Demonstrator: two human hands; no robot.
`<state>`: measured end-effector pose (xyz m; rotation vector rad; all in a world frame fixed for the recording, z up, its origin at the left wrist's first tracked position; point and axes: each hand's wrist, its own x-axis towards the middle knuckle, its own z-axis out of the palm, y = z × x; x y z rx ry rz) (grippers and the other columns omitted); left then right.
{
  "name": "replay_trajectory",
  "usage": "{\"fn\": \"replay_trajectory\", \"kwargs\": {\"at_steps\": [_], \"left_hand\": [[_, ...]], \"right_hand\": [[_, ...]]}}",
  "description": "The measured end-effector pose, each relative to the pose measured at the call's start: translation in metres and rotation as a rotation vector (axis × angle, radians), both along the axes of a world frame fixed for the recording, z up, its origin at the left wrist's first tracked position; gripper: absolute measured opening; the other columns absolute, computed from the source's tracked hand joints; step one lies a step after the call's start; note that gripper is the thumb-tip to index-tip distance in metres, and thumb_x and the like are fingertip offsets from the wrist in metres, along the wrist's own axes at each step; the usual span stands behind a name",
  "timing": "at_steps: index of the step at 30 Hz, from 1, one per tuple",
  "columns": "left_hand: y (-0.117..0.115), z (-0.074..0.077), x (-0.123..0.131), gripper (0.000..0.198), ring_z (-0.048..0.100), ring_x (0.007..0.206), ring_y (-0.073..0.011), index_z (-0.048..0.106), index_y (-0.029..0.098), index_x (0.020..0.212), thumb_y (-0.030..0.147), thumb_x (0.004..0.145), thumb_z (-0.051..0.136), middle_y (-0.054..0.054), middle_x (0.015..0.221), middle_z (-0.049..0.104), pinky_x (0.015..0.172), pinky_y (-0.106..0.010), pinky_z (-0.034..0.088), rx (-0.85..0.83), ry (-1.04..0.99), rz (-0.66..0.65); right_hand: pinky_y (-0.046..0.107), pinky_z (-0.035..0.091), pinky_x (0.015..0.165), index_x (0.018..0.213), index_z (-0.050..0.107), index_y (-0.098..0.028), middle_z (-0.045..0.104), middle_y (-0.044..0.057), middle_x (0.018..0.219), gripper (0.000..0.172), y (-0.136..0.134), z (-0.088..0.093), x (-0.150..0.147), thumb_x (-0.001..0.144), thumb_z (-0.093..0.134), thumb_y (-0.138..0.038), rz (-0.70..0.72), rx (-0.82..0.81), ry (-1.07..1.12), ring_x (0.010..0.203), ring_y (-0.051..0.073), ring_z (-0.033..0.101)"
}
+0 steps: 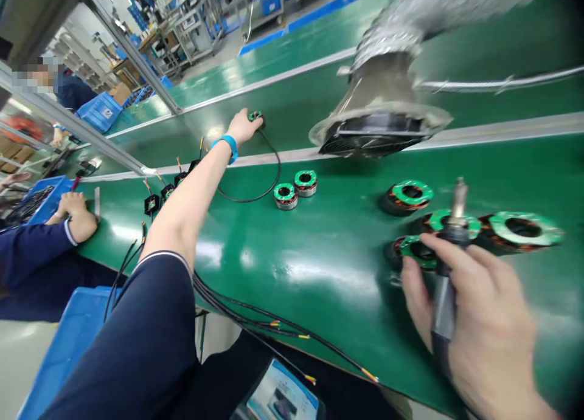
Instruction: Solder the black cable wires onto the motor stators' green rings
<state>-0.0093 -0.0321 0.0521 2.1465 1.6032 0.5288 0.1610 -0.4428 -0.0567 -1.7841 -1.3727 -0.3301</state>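
on green belt [328, 286], right hand [483, 310] grips soldering iron [449, 286], left hand [241, 128] holds wired connector [256, 116]

Live on my feed: a navy sleeve [137, 341] with a pale striped cuff [164, 256], a bright blue wristband [230, 148] on the left arm [191, 195], and a right hand [479, 323] with no glove.

Passage along green belt [333, 274] left of right hand [479, 323]; stator rings [520, 230] block ahead; extractor hood [378, 122] beyond.
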Motion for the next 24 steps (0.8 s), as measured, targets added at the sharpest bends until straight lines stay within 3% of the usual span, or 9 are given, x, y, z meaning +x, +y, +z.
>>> {"fn": "replay_trajectory", "kwargs": {"at_steps": [3, 5, 7, 8, 11, 15, 20, 24], "left_hand": [[-0.045, 0.028, -0.055, 0.019, 0.068, 0.101, -0.0213, 0.075, 0.007, 0.102, 0.025, 0.098, 0.069, -0.011, 0.107, 0.075, 0.094, -0.033, 0.048, 0.019, 0.109, -0.326], [-0.095, 0.044, -0.103, 0.02, 0.067, 0.084, -0.0191, 0.076, 0.014, 0.084, 0.031, 0.093, 0.074, -0.006, 0.087, 0.073, 0.083, -0.031, 0.049, -0.113, 0.272, -0.64], [-0.147, 0.049, -0.154, 0.012, 0.068, 0.082, -0.0185, 0.079, 0.019, 0.085, 0.028, 0.091, 0.074, -0.004, 0.087, 0.072, 0.078, -0.03, 0.051, -0.29, 0.463, -0.858], [-0.169, 0.046, -0.179, 0.01, 0.069, 0.083, -0.0184, 0.08, 0.02, 0.092, 0.023, 0.092, 0.07, -0.004, 0.093, 0.073, 0.078, -0.03, 0.052, -0.292, 0.55, -0.853], [-0.212, 0.025, -0.244, 0.026, 0.071, 0.097, -0.0208, 0.078, 0.021, 0.101, 0.01, 0.093, 0.056, -0.008, 0.106, 0.072, 0.087, -0.031, 0.057, -0.108, 0.698, -0.623], [-0.219, -0.002, -0.29, 0.036, 0.067, 0.119, -0.0256, 0.073, 0.016, 0.12, 0.009, 0.099, 0.045, -0.014, 0.126, 0.071, 0.108, -0.042, 0.055, 0.015, 0.679, -0.455], [-0.196, -0.014, -0.291, 0.036, 0.067, 0.122, -0.0239, 0.069, 0.019, 0.129, 0.019, 0.104, 0.043, -0.011, 0.135, 0.068, 0.108, -0.038, 0.054, 0.101, 0.609, -0.266], [-0.162, -0.026, -0.273, 0.032, 0.073, 0.105, -0.0274, 0.071, 0.015, 0.124, 0.019, 0.094, 0.061, -0.012, 0.11, 0.074, 0.097, -0.038, 0.057, 0.137, 0.576, -0.063]], "right_hand": [[0.043, 0.056, 0.078, 0.145, 0.064, -0.023, 0.069, 0.018, 0.119, 0.049, -0.003, -0.004, 0.004, 0.101, 0.065, -0.042, 0.011, -0.032, -0.01, 0.094, 0.034, 0.072], [0.046, 0.056, 0.083, 0.145, 0.065, -0.025, 0.07, 0.017, 0.116, 0.05, -0.005, -0.01, 0.005, 0.099, 0.068, -0.044, 0.025, -0.023, 0.032, 0.098, 0.036, 0.072], [0.048, 0.056, 0.087, 0.144, 0.066, -0.027, 0.07, 0.015, 0.113, 0.052, -0.007, -0.016, 0.005, 0.096, 0.072, -0.046, 0.028, 0.0, 0.077, 0.099, 0.036, 0.072], [0.048, 0.056, 0.088, 0.143, 0.067, -0.028, 0.07, 0.014, 0.111, 0.053, -0.007, -0.018, 0.004, 0.094, 0.073, -0.047, 0.025, -0.001, 0.096, 0.099, 0.036, 0.072], [0.048, 0.057, 0.086, 0.143, 0.067, -0.028, 0.071, 0.013, 0.107, 0.053, -0.007, -0.021, -0.001, 0.095, 0.072, -0.05, 0.054, -0.005, 0.097, 0.095, 0.035, 0.072], [0.042, 0.06, 0.083, 0.15, 0.06, -0.032, 0.071, 0.013, 0.108, 0.056, -0.006, -0.016, -0.005, 0.098, 0.07, -0.052, 0.148, 0.059, 0.027, 0.089, 0.029, 0.074], [0.039, 0.061, 0.087, 0.155, 0.054, -0.035, 0.071, 0.015, 0.116, 0.06, -0.007, -0.009, -0.009, 0.101, 0.068, -0.055, 0.16, 0.039, 0.008, 0.096, 0.027, 0.075], [0.04, 0.062, 0.084, 0.155, 0.054, -0.035, 0.068, 0.017, 0.116, 0.06, -0.008, -0.008, -0.011, 0.101, 0.065, -0.058, 0.147, 0.012, 0.006, 0.096, 0.028, 0.074]]}}
